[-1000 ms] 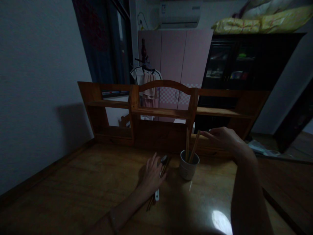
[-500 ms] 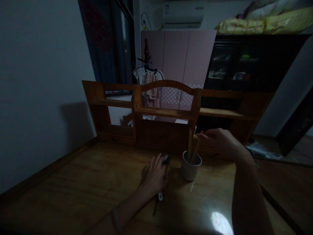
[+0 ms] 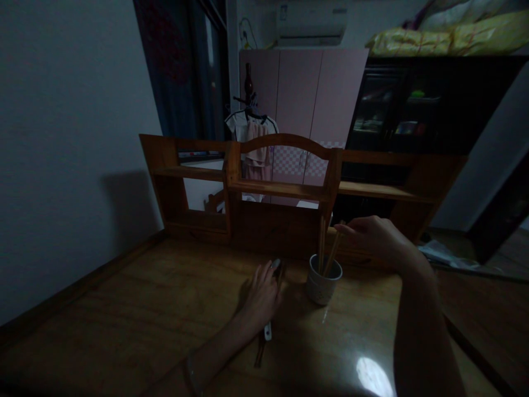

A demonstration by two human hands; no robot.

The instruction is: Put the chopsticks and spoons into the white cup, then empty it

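My left hand (image 3: 262, 295) lies low over the table, its fingers partly stretched and its thumb side around a spoon and a pair of chopsticks. The spoon's white handle (image 3: 268, 331) comes out below the palm, with the dark chopstick ends (image 3: 259, 355) beside it. Past the fingertips shows the spoon's bowl (image 3: 275, 264). To the right stands a light grey cup (image 3: 323, 286) with light wooden chopsticks (image 3: 321, 242) leaning in it. My right hand (image 3: 366, 231) pinches the top of the right-hand chopsticks (image 3: 333, 253), whose lower ends are inside the cup.
The wooden table (image 3: 165, 298) meets a wall on the left. Along its back edge runs a wooden shelf unit (image 3: 281, 190), close behind the cup. Farther back are a pink wardrobe (image 3: 300, 99), hanging clothes (image 3: 252, 132) and a dark cabinet (image 3: 380, 110).
Under my left hand the spoon and chopsticks have shifted slightly left, and two chopstick ends now show. My right hand keeps its pinch at nearly the same place.
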